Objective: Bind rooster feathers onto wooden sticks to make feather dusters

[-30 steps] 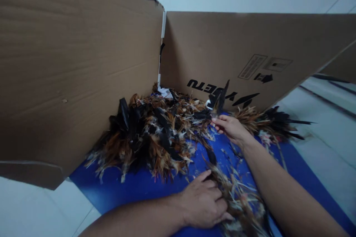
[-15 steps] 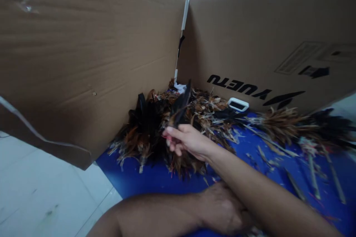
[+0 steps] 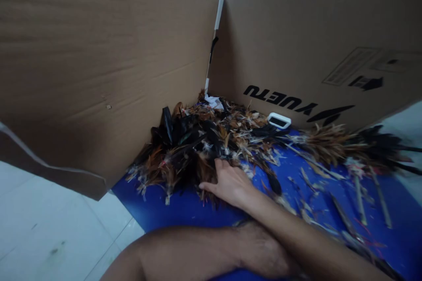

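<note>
My right hand (image 3: 227,182) reaches in from the lower right, palm down, over the front edge of a feather pile (image 3: 184,140). Its thumb is spread away from the fingers, and the fingertips touch or dip into brown and black feathers. Nothing is visibly gripped. The pile holds many small tied bunches of brown, black and whitish feathers. My left hand is out of view. A bent bare leg (image 3: 187,252) with its foot crosses the bottom, partly behind my right forearm.
Two cardboard walls (image 3: 99,52) meet behind the pile. A small white device with a dark screen (image 3: 279,120) leans at the right wall. Feather bundles (image 3: 329,142), loose feathers and sticks (image 3: 361,199) lie on the blue sheet (image 3: 184,217). Pale floor tiles (image 3: 56,224) show at left.
My right hand held a dark feather bunch upright above the pile. Now it has let go and turned palm down, lower and slightly to the right, with the fingers spread. The view shifted slightly.
</note>
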`<move>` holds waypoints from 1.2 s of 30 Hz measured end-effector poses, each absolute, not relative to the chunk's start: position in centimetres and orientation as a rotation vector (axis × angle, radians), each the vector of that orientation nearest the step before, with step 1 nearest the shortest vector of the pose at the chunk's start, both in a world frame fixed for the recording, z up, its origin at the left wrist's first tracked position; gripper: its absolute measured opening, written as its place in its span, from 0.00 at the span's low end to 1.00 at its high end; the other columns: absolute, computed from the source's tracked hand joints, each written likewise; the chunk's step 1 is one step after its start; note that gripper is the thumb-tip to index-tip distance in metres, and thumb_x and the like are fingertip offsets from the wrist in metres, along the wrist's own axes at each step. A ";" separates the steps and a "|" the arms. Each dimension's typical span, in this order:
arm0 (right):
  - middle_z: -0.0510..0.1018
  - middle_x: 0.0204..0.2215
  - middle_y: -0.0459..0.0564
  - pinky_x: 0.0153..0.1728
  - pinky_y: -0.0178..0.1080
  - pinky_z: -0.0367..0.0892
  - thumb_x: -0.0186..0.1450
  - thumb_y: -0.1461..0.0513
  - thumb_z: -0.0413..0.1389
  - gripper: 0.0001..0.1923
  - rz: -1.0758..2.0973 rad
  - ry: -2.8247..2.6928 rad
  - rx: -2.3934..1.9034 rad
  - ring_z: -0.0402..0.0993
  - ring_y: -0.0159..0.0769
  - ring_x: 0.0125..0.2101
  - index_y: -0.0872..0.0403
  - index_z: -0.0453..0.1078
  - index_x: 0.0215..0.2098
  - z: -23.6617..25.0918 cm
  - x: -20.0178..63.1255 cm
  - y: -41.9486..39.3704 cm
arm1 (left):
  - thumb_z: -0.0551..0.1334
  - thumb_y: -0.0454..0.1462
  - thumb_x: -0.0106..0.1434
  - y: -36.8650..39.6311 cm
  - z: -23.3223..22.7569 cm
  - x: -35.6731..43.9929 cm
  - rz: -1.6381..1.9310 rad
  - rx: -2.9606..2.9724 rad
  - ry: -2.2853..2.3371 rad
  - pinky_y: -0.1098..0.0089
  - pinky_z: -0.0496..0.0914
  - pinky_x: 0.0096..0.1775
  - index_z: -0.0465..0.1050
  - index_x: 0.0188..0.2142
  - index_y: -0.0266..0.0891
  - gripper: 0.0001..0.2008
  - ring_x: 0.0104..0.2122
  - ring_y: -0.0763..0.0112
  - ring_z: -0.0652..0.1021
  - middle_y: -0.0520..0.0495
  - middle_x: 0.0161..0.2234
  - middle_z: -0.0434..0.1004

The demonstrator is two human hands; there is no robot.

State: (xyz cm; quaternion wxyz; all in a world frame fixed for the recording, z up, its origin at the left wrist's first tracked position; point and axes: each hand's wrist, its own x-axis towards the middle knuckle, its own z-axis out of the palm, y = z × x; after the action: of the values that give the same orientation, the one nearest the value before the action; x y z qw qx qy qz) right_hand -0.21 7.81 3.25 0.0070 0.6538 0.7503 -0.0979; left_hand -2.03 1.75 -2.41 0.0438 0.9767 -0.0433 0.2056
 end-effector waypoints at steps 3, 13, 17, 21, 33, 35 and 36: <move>0.77 0.37 0.64 0.31 0.40 0.63 0.59 0.58 0.54 0.16 -0.372 2.376 2.012 0.76 0.47 0.34 0.59 0.69 0.42 2.2 -0.5 8.1 | 0.48 0.37 0.66 1.8 -2.1 -2.2 0.622 2.990 -0.137 0.68 0.64 0.51 0.75 0.38 0.38 0.16 0.53 0.66 0.68 0.46 0.47 0.74; 0.77 0.25 0.47 0.29 0.35 0.65 0.58 0.58 0.51 0.10 -1.133 2.526 2.286 0.71 0.36 0.27 0.54 0.72 0.30 3.8 8.3 9.2 | 0.51 0.37 0.63 1.6 -2.8 -2.9 0.809 3.031 -0.149 0.58 0.60 0.52 0.74 0.34 0.40 0.12 0.39 0.67 0.74 0.47 0.34 0.76; 0.76 0.27 0.49 0.32 0.38 0.66 0.57 0.52 0.53 0.14 -1.260 2.532 2.356 0.70 0.37 0.29 0.54 0.70 0.22 5.0 10.4 8.6 | 0.53 0.38 0.63 1.6 -3.1 -2.7 0.820 3.013 -0.149 0.56 0.58 0.53 0.73 0.32 0.39 0.12 0.36 0.68 0.74 0.48 0.31 0.75; 0.75 0.26 0.47 0.22 0.34 0.63 0.55 0.49 0.56 0.16 -1.505 2.319 2.578 0.67 0.32 0.22 0.53 0.70 0.23 5.9 11.9 7.8 | 0.54 0.38 0.62 1.6 -3.4 -2.6 0.832 3.023 -0.122 0.57 0.55 0.55 0.73 0.32 0.39 0.10 0.35 0.69 0.73 0.49 0.31 0.75; 0.77 0.27 0.47 0.28 0.35 0.65 0.54 0.49 0.58 0.16 -1.331 2.316 2.678 0.70 0.36 0.27 0.52 0.76 0.29 6.3 14.5 5.3 | 0.49 0.42 0.65 2.0 -2.8 -2.7 0.922 2.881 0.081 0.69 0.65 0.35 0.70 0.31 0.38 0.15 0.26 0.74 0.71 0.50 0.22 0.70; 0.77 0.27 0.47 0.30 0.36 0.65 0.54 0.48 0.58 0.18 -1.258 2.367 2.631 0.70 0.37 0.28 0.53 0.75 0.30 6.2 15.0 4.9 | 0.49 0.39 0.65 2.4 -2.1 -3.2 1.011 2.759 0.289 0.71 0.67 0.34 0.71 0.36 0.37 0.13 0.28 0.74 0.72 0.49 0.26 0.71; 0.78 0.27 0.47 0.31 0.36 0.65 0.54 0.47 0.58 0.19 -1.215 2.401 2.596 0.71 0.38 0.29 0.54 0.75 0.31 6.2 15.3 4.7 | 0.50 0.37 0.65 2.8 -1.8 -3.5 1.072 2.689 0.406 0.71 0.68 0.36 0.71 0.39 0.37 0.12 0.32 0.73 0.73 0.47 0.31 0.73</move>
State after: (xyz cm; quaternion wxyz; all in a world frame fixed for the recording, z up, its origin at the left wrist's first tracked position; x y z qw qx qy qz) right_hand 15.29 4.65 6.23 -0.2940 0.6636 0.6138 -0.3106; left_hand -3.51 2.77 -1.77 0.1091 0.9144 0.1380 0.3645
